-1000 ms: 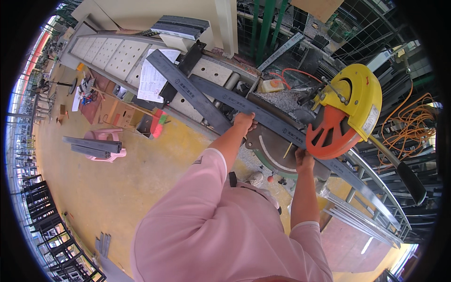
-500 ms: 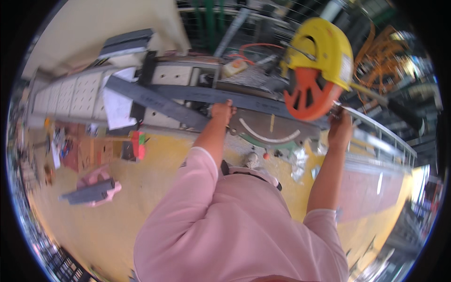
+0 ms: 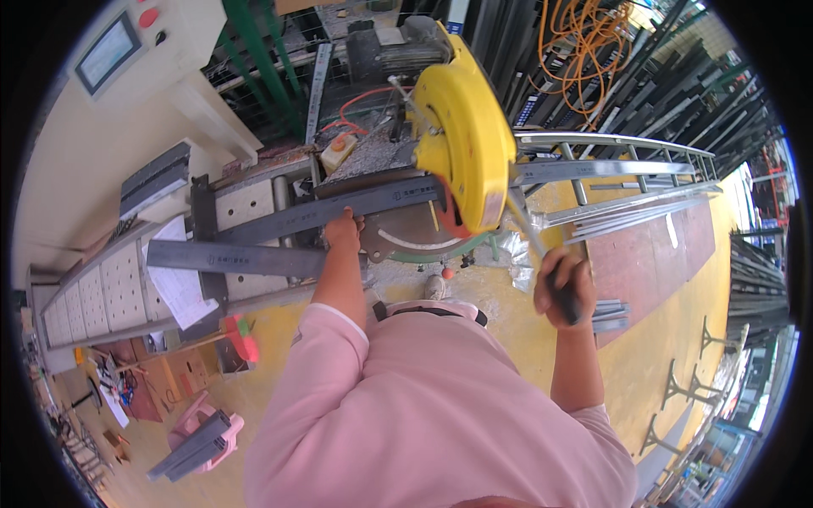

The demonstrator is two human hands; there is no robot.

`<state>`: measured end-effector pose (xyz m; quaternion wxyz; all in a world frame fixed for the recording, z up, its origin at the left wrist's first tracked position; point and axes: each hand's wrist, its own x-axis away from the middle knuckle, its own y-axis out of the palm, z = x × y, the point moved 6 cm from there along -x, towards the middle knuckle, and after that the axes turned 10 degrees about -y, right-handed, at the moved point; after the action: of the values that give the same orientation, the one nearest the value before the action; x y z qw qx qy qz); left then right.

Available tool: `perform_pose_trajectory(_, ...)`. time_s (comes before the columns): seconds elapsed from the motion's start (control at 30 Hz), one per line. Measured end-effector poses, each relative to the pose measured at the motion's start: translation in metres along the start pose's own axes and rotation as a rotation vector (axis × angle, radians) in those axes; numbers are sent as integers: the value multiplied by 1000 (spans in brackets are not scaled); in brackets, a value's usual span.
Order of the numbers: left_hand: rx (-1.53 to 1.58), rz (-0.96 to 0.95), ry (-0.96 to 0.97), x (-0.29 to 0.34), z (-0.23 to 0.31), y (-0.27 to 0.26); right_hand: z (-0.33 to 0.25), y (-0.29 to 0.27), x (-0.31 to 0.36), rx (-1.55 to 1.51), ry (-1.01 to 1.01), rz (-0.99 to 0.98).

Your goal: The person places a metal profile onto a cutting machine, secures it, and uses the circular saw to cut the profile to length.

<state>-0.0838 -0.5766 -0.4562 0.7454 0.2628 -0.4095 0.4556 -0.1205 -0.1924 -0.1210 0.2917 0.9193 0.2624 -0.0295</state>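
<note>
A cut-off saw with a yellow guard (image 3: 466, 127) stands ahead of me, its guard low over a long dark grey profile bar (image 3: 385, 201). The bar lies across the saw's base and sticks out on both sides of the guard. My left hand (image 3: 342, 230) is closed on the bar's near edge, left of the guard. At the right, my right hand (image 3: 569, 284) wraps round the black grip of the saw's lever (image 3: 527, 224). A second grey bar (image 3: 233, 257) lies on the left, partly behind my left forearm. The blade itself is hidden.
A perforated bench (image 3: 102, 288) with a white paper sheet (image 3: 174, 284) extends left. A ladder-like roller rack (image 3: 627, 173) carries the bar rightward. Beyond are an orange hose coil (image 3: 584, 51) and a control screen (image 3: 108, 52). A pink stool (image 3: 229, 427) holds short grey bars.
My right hand has moved from beside the guard down to the lever's grip, and the lever has swung down. The guard sits lower over the bar. My left hand stays on the bar.
</note>
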Motion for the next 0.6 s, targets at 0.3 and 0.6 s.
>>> perform_pose_trajectory(0.3,77,-69,-22,-15,-4,4,40,-22,54,747,486,97)
perform_pose_trajectory(0.6,-79,-51,-60,-36,-5,5,104,-72,97,888,229,-12)
